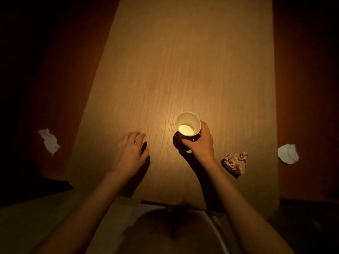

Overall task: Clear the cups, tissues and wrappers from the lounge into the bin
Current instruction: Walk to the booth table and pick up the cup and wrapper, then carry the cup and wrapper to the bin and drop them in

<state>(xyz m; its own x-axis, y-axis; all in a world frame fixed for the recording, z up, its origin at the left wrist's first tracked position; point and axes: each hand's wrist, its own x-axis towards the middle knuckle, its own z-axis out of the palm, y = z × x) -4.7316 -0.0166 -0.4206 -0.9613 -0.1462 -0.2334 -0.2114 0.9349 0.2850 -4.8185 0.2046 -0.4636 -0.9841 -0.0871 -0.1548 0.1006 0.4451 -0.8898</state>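
We hold the paper cup (188,125) in our right hand (200,143), fingers wrapped round its dark outer wall, above the near part of the wood-grain table (183,61). Its pale inside shows (mouth tilted up towards us). Our left hand (131,153) hovers, loose and holding nothing. A crumpled wrapper (235,164) lies right; crumpled tissues (48,141) lie off either side.

No readable text, wrapper (235,163) print perhaps lettering, too dim

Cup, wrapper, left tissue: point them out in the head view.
cup (188,123), head view, on its pale inner wall.
wrapper (235,163), head view, on its crumpled printed middle.
left tissue (49,142), head view, on the middle of the white wad.
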